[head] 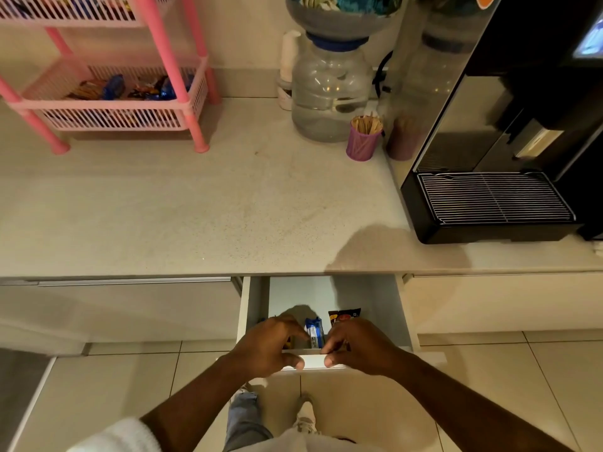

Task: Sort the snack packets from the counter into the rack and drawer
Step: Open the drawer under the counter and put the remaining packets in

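Note:
A white drawer [403,321] stands pulled out under the counter [202,210]. Inside it lie a blue snack packet [314,331] and a dark red-and-black packet [344,316]; further contents are hidden behind my hands. My left hand [272,345] and my right hand [357,345] both curl over the drawer's front edge [315,360], fingers inside and thumbs on the outer face. The pink rack [111,102] stands at the counter's back left, with several blue and orange packets [114,88] in its lower basket.
A water bottle [329,93], a purple cup of wooden sticks [363,140] and a black coffee machine [509,125] stand at the back right. My feet [305,415] are on the tiled floor below the drawer.

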